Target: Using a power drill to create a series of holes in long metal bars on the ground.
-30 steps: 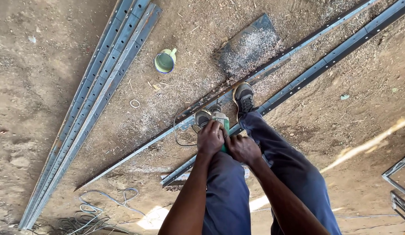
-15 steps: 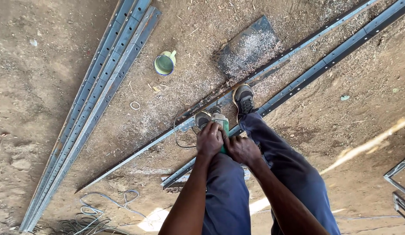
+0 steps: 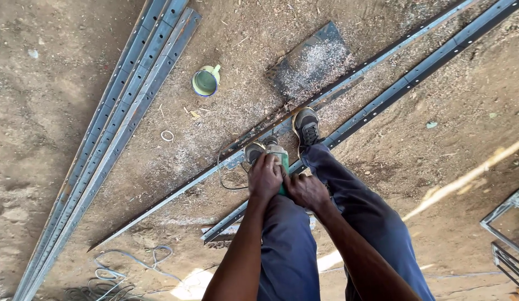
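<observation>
Almost nothing has changed since a second ago: both hands, left hand (image 3: 265,177) and right hand (image 3: 305,190), stay clenched on the green power tool (image 3: 280,161), pressed on the slotted steel rail (image 3: 176,192) on the ground, so work continues there.

1. The green power tool (image 3: 279,159) is mostly covered by the left hand (image 3: 265,177) and right hand (image 3: 307,190); its working end cannot be seen.
2. One shoe (image 3: 254,151) is half hidden behind the tool.
3. The bundled steel rails (image 3: 117,120) run off the top and bottom edges.
4. A metal frame (image 3: 507,234), perhaps a rack, is cut by the right edge.
</observation>
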